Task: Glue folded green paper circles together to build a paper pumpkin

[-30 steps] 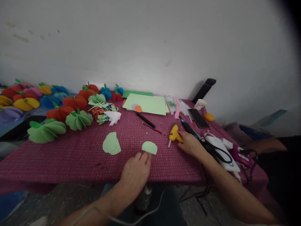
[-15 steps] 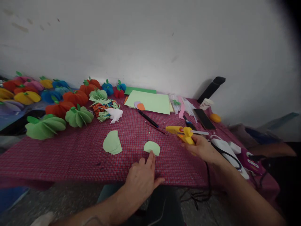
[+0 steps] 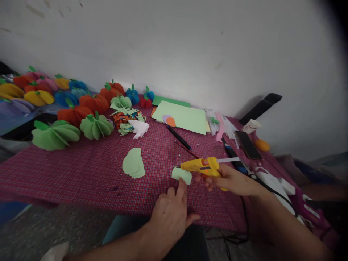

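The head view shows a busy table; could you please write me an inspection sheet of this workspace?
Surface: red checked tablecloth, one dark spot near the front.
Work things: yellow glue gun, nozzle at the far edge of a pale green paper piece; contact unclear.
Clutter: paper scraps, black pen, dark phone, paper cup.
Hands: left hand, fingertips on the paper piece; right hand grips the glue gun.
Cables: dark cable hanging at the front edge, below the right hand.
Surroundings: pale wall behind, with a few marks; pumpkin-shaped paper ornaments at left.
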Available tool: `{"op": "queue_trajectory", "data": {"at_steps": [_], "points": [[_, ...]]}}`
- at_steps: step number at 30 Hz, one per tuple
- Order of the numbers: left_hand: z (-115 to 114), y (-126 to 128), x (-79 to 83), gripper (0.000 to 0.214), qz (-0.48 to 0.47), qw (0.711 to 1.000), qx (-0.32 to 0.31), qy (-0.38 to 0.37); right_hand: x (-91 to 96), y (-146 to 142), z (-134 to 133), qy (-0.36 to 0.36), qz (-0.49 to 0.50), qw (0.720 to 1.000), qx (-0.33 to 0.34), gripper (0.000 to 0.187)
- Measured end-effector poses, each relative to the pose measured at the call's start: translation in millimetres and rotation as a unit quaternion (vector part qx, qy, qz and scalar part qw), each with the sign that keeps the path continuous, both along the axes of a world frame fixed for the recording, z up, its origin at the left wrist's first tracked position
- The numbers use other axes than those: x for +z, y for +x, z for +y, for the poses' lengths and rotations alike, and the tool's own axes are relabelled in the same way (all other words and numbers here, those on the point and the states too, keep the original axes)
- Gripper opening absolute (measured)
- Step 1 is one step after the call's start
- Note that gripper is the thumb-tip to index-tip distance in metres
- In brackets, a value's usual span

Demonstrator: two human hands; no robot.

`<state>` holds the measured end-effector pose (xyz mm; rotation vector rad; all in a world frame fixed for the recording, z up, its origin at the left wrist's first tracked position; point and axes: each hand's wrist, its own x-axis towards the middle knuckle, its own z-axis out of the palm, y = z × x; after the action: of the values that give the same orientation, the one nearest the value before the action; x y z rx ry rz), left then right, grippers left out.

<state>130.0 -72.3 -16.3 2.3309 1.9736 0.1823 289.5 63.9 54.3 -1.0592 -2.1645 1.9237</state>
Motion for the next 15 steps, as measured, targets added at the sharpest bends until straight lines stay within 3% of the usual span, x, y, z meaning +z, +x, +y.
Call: {"op": "queue_trajectory", "data": {"at_steps": [7, 15], "points": [[-0.4, 2.9, -4.8, 0.084, -0.008, 1.000, -0.001, -0.003, -2.2, -2.5, 4.4, -0.005, -0.020, 1.000, 0.017, 0.016], [-5.5, 4.4, -0.3, 0.096, -0.005, 1.000, 0.007, -0.021, -0.1, 1.5, 4.7, 0.030, -0.102, 0.994, 0.034, 0.030]]}}
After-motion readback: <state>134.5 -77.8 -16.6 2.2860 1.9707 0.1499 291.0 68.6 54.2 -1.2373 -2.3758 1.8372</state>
